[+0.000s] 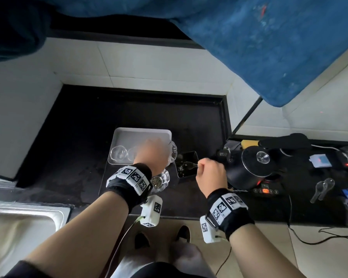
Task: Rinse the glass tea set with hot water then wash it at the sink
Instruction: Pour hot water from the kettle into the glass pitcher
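My left hand (151, 154) is blurred over the right end of a white tray (141, 134) and grips a faceted glass pitcher (173, 151) at the tray's right edge. Two small glass cups (119, 153) stand at the tray's near left. Just under my left wrist sits a glass vessel with a metal strainer (159, 180). My right hand (210, 172) is a fist closed on a thin spoon-like tool (188, 164), whose tip hangs over a black square dish (186, 157). A black kettle (253, 167) with a glass knob stands right of that hand.
The kettle rests on a heating base with a lit red display (265, 191); cables trail off the counter edge. A clear glass piece (321, 189) lies further right. A steel sink (18, 227) is at lower left. Blue cloth (269, 47) hangs overhead.
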`<act>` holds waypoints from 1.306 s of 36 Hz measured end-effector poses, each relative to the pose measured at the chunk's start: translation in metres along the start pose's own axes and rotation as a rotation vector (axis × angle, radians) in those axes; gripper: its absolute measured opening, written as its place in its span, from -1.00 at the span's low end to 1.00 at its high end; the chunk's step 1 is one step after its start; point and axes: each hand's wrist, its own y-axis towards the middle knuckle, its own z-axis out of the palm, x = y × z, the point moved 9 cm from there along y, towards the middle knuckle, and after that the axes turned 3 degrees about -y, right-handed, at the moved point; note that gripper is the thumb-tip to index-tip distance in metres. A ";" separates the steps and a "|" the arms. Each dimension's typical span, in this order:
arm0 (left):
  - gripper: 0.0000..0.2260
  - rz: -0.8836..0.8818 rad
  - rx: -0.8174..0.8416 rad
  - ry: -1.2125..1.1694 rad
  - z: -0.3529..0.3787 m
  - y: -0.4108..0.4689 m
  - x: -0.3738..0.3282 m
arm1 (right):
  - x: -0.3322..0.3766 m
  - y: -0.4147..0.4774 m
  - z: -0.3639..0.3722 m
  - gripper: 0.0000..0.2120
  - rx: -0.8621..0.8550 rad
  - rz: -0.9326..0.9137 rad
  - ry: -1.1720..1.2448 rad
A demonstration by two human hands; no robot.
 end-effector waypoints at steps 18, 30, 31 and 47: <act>-0.85 0.074 0.026 0.036 0.020 -0.004 -0.006 | 0.006 0.013 0.026 -0.71 0.143 -0.094 0.052; -0.89 0.198 0.121 -0.099 0.036 -0.004 -0.026 | 0.030 0.000 0.028 -0.07 0.286 -0.245 0.583; -0.90 0.201 0.145 -0.107 0.039 -0.005 -0.027 | 0.031 -0.001 0.028 -0.10 0.289 -0.274 0.561; -0.86 0.232 0.279 -0.065 0.060 -0.017 -0.036 | 0.022 0.003 0.024 -0.39 0.240 -0.346 0.272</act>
